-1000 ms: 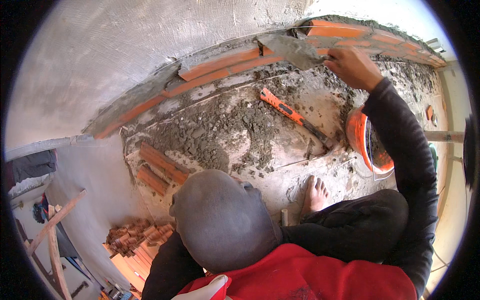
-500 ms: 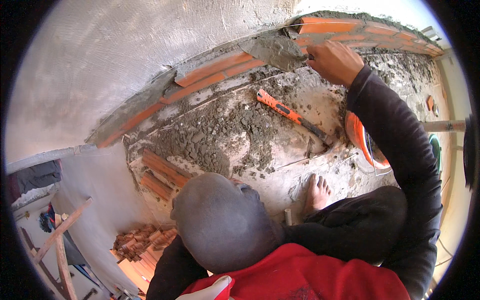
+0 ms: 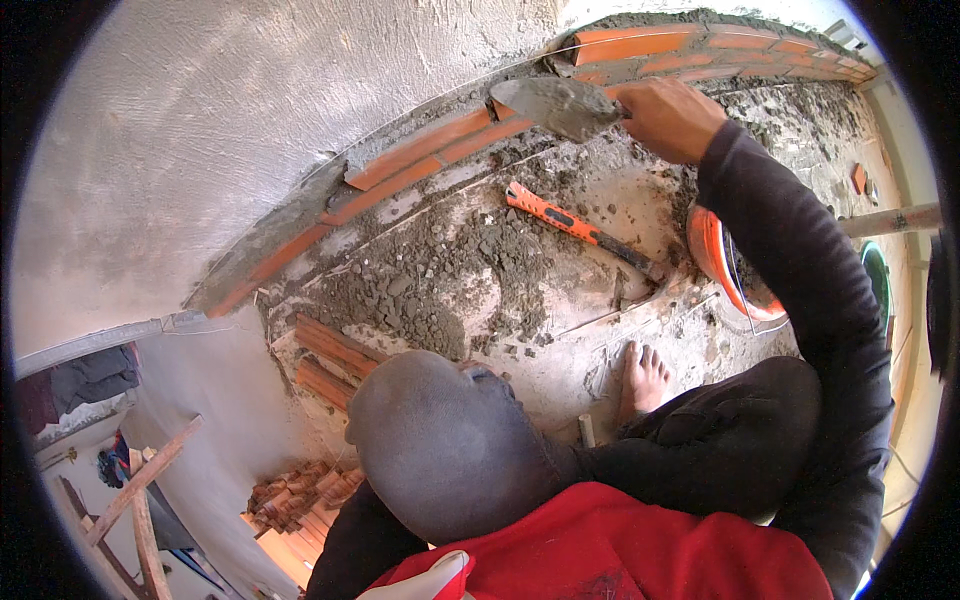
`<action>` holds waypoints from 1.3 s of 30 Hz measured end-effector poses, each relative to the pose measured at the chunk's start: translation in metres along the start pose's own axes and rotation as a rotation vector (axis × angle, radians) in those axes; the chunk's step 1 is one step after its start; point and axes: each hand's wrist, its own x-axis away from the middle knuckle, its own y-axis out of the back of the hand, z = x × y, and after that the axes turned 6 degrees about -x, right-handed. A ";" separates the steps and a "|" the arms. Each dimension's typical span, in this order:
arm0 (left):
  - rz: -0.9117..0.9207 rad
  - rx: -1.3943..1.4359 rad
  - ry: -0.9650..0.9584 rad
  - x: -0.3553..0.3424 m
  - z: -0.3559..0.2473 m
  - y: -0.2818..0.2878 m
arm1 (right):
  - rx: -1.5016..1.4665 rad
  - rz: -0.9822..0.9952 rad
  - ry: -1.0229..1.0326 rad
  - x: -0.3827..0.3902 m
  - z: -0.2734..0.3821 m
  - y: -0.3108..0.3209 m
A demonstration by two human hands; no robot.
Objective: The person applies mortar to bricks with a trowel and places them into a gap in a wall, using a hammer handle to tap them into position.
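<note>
– Grey mortar smears the trowel (image 3: 565, 108), its blade over the low brick wall (image 3: 425, 148), near the end of the top brick (image 3: 635, 43); whether they touch, I can't tell.
– Which way from the fingers?
– Left, its long axis roughly along the wall. The right hand (image 3: 675, 120) is nearer, fingers wrapped round the handle.
– And that arm?
– Reaching forward, dark sleeve (image 3: 790, 230) bent inward at the elbow, back of the hand up.
– The left hand?
– Out of sight; its fingers I can't tell.
</note>
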 end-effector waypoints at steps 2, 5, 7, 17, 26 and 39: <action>-0.002 0.008 -0.007 -0.002 0.002 -0.002 | 0.054 0.065 -0.016 0.016 -0.007 0.025; 0.005 -0.022 -0.006 0.000 0.005 0.002 | -0.045 0.088 -0.055 0.057 -0.035 0.056; 0.011 -0.035 -0.025 -0.004 0.009 0.001 | -0.108 -0.163 0.063 0.113 -0.070 0.065; 0.032 -0.059 -0.137 -0.021 0.023 -0.014 | 0.284 0.188 -0.598 0.273 -0.128 0.083; 0.084 -0.097 0.119 -0.020 -0.002 -0.004 | 0.262 0.293 -0.497 0.216 -0.114 0.003; 0.233 -0.099 0.225 -0.035 -0.032 0.011 | -0.353 0.231 -0.433 0.269 -0.142 0.004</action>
